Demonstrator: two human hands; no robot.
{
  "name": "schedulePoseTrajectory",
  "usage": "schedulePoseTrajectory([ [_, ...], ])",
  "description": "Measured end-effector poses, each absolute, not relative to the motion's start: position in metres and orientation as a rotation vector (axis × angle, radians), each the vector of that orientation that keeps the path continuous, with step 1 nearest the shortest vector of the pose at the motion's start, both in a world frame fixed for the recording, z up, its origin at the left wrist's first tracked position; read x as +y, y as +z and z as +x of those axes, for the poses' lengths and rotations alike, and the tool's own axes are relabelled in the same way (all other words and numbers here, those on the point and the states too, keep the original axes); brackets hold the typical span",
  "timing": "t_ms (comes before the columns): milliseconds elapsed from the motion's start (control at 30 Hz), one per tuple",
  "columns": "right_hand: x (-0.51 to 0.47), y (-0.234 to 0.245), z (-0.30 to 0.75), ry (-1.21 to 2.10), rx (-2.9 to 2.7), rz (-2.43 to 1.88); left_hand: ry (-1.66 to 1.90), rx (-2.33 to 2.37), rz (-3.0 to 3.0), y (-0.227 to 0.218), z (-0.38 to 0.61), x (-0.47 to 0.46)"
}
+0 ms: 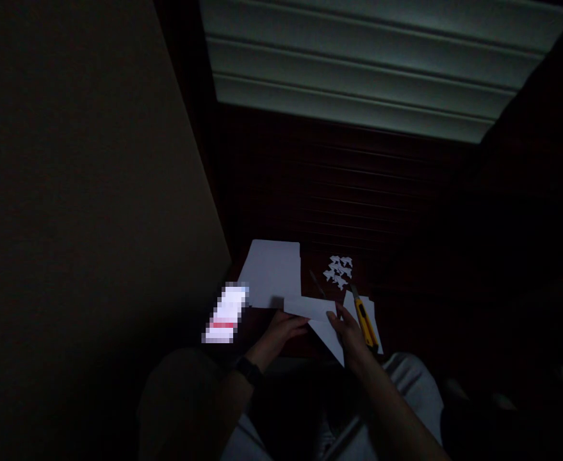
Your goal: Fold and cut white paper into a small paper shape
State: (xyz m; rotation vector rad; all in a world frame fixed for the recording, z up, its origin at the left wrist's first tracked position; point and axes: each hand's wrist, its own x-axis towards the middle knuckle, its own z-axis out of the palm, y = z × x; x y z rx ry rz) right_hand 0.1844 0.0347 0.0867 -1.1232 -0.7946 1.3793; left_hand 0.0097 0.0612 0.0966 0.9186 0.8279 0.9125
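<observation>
In dim light, a folded strip of white paper (pixel 310 308) is held between both my hands over a dark table. My left hand (pixel 285 326) pinches its left end, a dark watch on that wrist. Its right end is gripped by my right hand (pixel 346 328), fingers closed on the paper. A yellow utility knife (pixel 364 317) lies just right of my right hand, on another white sheet (pixel 375 333).
A larger white sheet (pixel 272 272) lies behind the hands. Several small white paper cutouts (pixel 339 270) sit in a cluster further back, beside a thin dark pen-like object (pixel 316 282). A lit, blurred screen (pixel 226 314) glows at left. Wall at left, blinds above.
</observation>
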Motion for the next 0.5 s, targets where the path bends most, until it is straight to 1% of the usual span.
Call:
schedulePoseTrajectory([
  [133,0.025,0.077,0.173,1.217,-0.932,-1.062,0.953,0.89,0.807,0.08,0.019,0.058],
  [333,0.023,0.067,0.189,1.1,-1.294,-1.173,0.943,0.983,0.791,0.075,0.015,0.06],
  [500,0.028,0.069,0.19,0.89,-1.303,-1.318,0.918,1.025,0.904,0.073,0.012,0.066],
])
